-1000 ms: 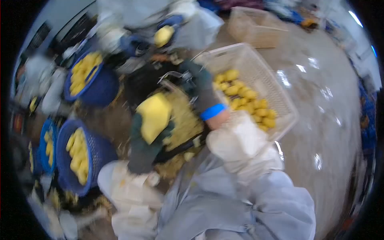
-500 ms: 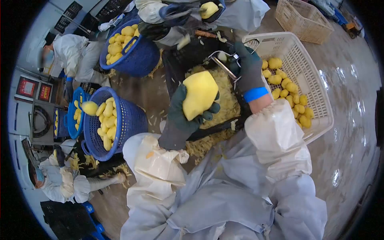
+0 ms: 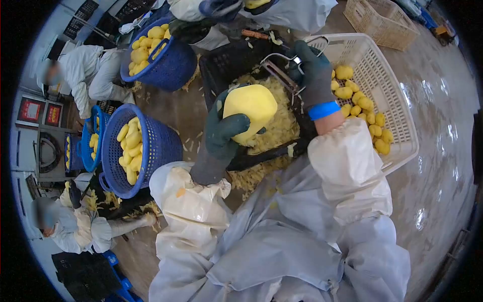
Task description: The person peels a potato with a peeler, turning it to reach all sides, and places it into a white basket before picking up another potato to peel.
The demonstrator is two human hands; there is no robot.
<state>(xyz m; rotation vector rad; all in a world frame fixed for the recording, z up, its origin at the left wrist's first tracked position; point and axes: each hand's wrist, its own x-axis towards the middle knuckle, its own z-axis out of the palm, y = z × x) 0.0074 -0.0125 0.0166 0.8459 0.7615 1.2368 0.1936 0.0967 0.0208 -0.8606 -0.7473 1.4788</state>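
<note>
My left hand [image 3: 220,132], in a dark glove, grips a large peeled potato [image 3: 254,104] with the thumb across its near face. The potato is pale yellow with flat cut facets. My right hand [image 3: 313,68], gloved with a blue band at the wrist, is closed around the handle of a metal peeler [image 3: 282,75]. Its blade is up and to the right of the potato, apart from it. Below both hands sits a black crate [image 3: 220,65] with a heap of potato peelings [image 3: 282,126] in it.
At the right stands a white crate [image 3: 400,105] of potatoes. Blue baskets [image 3: 163,146] of peeled potatoes line the left, another blue basket [image 3: 176,68] behind. Co-workers [image 3: 95,70] sit left and opposite. Peelings lie on the wet floor [image 3: 432,151].
The potato has turned in my left hand, whose thumb now lies over it. The peeler has shifted slightly. A potato that hung in the air over the left blue basket is no longer there.
</note>
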